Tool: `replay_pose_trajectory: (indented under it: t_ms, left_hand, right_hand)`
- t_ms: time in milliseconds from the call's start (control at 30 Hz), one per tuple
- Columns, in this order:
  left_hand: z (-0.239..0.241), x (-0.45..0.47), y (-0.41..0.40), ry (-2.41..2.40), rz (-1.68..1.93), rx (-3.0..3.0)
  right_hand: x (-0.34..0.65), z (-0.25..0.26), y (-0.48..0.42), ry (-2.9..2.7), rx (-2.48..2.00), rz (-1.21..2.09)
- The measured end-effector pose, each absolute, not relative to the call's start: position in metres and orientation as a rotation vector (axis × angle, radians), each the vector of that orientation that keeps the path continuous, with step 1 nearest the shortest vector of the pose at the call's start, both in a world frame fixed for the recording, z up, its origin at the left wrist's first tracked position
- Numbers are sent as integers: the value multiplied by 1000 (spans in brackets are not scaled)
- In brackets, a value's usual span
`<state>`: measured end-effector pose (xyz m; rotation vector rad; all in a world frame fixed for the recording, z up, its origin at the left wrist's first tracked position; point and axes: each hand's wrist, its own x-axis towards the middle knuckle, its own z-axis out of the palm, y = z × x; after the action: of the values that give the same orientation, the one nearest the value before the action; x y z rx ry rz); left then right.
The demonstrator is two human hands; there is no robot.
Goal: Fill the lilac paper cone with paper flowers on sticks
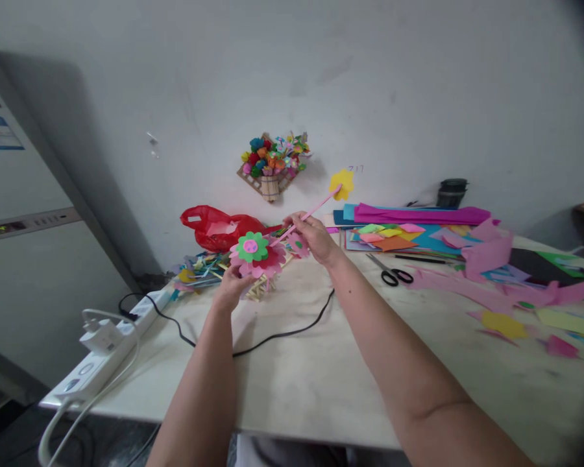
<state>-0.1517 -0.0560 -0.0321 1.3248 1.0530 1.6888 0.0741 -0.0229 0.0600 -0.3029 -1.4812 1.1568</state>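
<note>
My right hand (pixel 310 235) pinches a thin pink stem (pixel 316 207) that slants up to the right. At its upper end is a yellow petalled foam flower (pixel 343 187). My left hand (pixel 234 287) is closed at the lower edge of a large pink flower (pixel 241 265), which has a green layer (pixel 246 251) and a pink button-like centre. The stem's lower end lies close to this flower. Below it shows a small lattice of pale sticks (pixel 257 290), partly covered by the flower. Another pink flower (pixel 298 245) sits just behind my right hand.
A red plastic bag (pixel 214 228) and coloured scraps lie behind my left hand. Scissors (pixel 393 275), stacked foam sheets (pixel 418 215) and pink offcuts (pixel 481 289) lie to the right. A black cable (pixel 292 333) crosses the table from a white power strip (pixel 107 353).
</note>
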Motion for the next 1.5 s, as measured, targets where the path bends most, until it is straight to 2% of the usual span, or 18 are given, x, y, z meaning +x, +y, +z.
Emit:
replay_pose_trajectory:
  t_ms: [300, 567, 833, 1000, 1300, 1500]
  left_hand:
    - [-36, -153, -51, 1046, 1719, 1333]
    - [-37, -155, -51, 1036, 1700, 1370]
    - [-35, -152, -52, 1040, 1686, 1343]
    - [-34, -152, -52, 1037, 1698, 1352]
    - [-35, -152, -52, 1036, 1692, 1347]
    - [-31, -148, -55, 1051, 1735, 1320]
  right_hand:
    - [72, 56, -19, -1508, -490, 993]
    - [81, 55, -14, -1521, -477, 1177]
    - [78, 52, -14, -1585, -475, 1121]
    - [81, 52, -13, -1575, -521, 1274]
    - [74, 45, -6, -1511, -561, 1128]
    - [67, 38, -7, -1568, -547, 1246]
